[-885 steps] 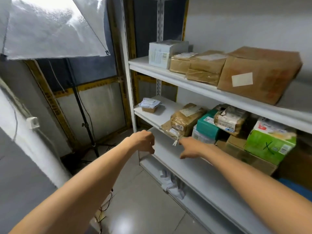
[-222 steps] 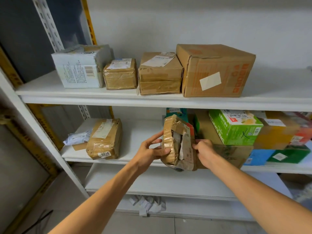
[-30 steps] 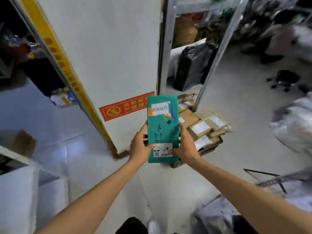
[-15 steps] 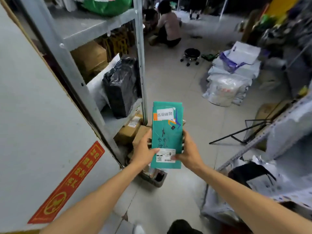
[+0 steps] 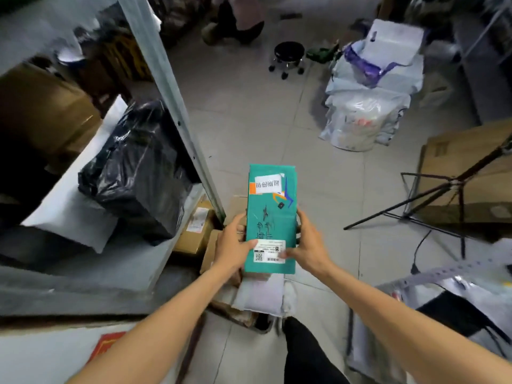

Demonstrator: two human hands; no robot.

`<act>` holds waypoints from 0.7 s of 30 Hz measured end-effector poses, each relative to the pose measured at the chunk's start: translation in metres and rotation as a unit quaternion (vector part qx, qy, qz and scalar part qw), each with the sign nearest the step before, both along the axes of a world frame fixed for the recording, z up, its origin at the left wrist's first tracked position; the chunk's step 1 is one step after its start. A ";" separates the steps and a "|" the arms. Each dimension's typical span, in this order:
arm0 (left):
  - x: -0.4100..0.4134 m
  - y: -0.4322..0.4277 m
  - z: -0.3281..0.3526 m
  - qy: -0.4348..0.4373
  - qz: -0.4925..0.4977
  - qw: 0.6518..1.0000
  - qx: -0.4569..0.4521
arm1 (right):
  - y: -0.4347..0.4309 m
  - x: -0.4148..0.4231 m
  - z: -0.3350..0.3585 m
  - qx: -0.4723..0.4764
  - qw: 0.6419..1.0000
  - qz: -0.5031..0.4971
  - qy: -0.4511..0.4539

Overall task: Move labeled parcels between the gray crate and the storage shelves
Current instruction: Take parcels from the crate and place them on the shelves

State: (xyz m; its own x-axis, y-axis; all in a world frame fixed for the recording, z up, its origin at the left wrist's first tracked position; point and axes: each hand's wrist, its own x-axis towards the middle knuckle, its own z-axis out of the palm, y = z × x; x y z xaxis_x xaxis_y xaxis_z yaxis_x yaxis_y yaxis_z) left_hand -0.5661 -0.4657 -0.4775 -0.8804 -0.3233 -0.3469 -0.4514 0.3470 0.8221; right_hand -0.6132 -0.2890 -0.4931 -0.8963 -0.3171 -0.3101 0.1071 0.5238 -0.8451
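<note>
The teal parcel (image 5: 270,217), a flat oblong package, is held up in front of the person at mid-frame, long side running away from the camera, above the floor and not resting on anything. The left hand (image 5: 231,245) grips its left edge and the right hand (image 5: 309,245) its right edge, both near the lower end. Each thumb lies across the front and touches the white shipping label (image 5: 270,250) with its QR code; the other fingers curl behind the parcel and are hidden. A second white sticker (image 5: 268,185) with printed characters sits near the far end, and handwriting runs down the middle, too blurred to read.

Directly beneath the parcel lies a white soft mailer (image 5: 260,295), with brown cardboard boxes (image 5: 194,231) just to its left. They seem to sit in a low crate (image 5: 259,325), but only a dark scrap of its rim shows.

To the left, a metal shelf post (image 5: 177,106) slants upward, and a black plastic-wrapped bundle (image 5: 138,173) rests on the shelf behind it. Farther off on the tiled floor stand a wheeled stool (image 5: 288,55) and a heap of white poly bags (image 5: 365,106). Black stand legs (image 5: 432,200) cross in front of flattened cardboard (image 5: 465,173) at right. Another person (image 5: 238,20) is cut off by the top edge.
</note>
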 end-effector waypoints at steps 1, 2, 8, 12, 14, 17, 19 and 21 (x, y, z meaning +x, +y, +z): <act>-0.019 -0.005 -0.007 -0.009 0.013 1.000 0.007 | -0.007 -0.021 -0.007 -0.008 1.000 0.006 -0.005; -0.034 -0.010 -0.014 -0.021 0.021 0.999 0.014 | -0.012 -0.038 -0.015 -0.011 1.000 0.007 -0.015; -0.114 -0.037 -0.070 -0.078 0.046 0.995 0.030 | -0.041 -0.115 -0.067 0.000 0.997 -0.006 -0.081; -0.156 -0.072 -0.131 -0.086 0.067 0.993 0.034 | -0.081 -0.151 -0.119 -0.014 0.995 -0.022 -0.098; -0.176 -0.093 -0.166 -0.075 0.063 0.995 0.030 | -0.102 -0.172 -0.155 -0.013 0.995 -0.026 -0.098; -0.194 -0.123 -0.217 -0.075 0.038 0.996 -0.008 | -0.133 -0.197 -0.207 -0.019 0.993 -0.024 -0.116; -0.202 -0.139 -0.249 -0.081 -0.003 0.995 -0.056 | -0.148 -0.205 -0.242 -0.021 0.991 -0.026 -0.131; -0.209 -0.149 -0.277 -0.086 -0.054 0.990 -0.102 | -0.158 -0.208 -0.275 -0.018 0.990 -0.036 -0.137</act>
